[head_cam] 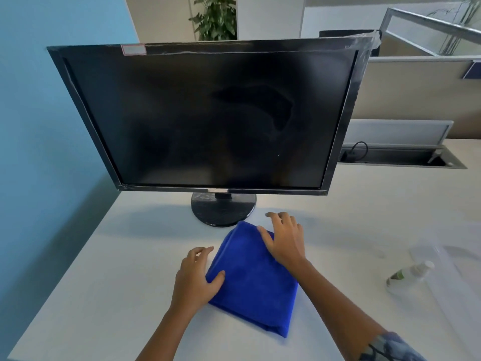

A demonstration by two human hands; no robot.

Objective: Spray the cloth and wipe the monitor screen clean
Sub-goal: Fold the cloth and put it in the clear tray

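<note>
A folded blue microfiber cloth point(253, 278) lies on the white desk point(91, 269) just before the round base of the black monitor point(208, 118). The left hand point(196, 278) and right hand point(285, 239) rest flat on its edges, fingers spread, gripping nothing. A spray bottle point(408, 273) lies well apart at right.

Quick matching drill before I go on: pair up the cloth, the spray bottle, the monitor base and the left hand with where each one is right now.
Things:
1. blue cloth
2. spray bottle
3. monitor base
4. left hand

Places:
A. lying on its side at the right of the desk, away from both hands
B. folded on the desk, under both hands
C. resting on the cloth's left edge
D. just behind the cloth, under the screen

Pairs: 1-B, 2-A, 3-D, 4-C
</note>
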